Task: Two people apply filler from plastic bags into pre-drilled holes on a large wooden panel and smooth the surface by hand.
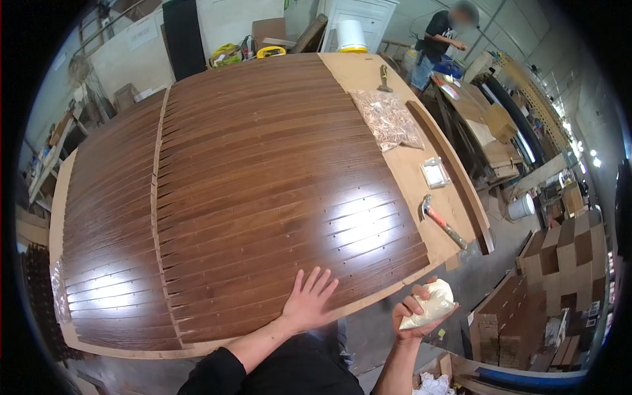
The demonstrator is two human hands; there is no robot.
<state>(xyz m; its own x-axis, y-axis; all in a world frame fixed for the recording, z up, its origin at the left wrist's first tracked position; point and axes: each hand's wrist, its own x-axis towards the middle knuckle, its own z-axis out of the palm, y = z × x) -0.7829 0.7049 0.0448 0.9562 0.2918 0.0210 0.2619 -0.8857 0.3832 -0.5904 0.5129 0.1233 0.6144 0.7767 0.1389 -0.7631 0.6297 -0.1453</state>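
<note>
Hammer point(442, 222) right of slats point(263, 197), bag of screws point(387, 118) behind it.

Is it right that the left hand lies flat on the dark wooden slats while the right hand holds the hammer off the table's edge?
Not quite. The right hand holds a pale, soft bag, not the hammer, which lies on the bare board by the slats. The left hand does lie flat on them, as the head view shows.

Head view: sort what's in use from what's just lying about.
In use:
- left hand, flat on the slats
- right hand, gripping a pale bag

Lying about:
- hammer
- scraper
- bag of small parts
- small tray
- white bucket
</note>
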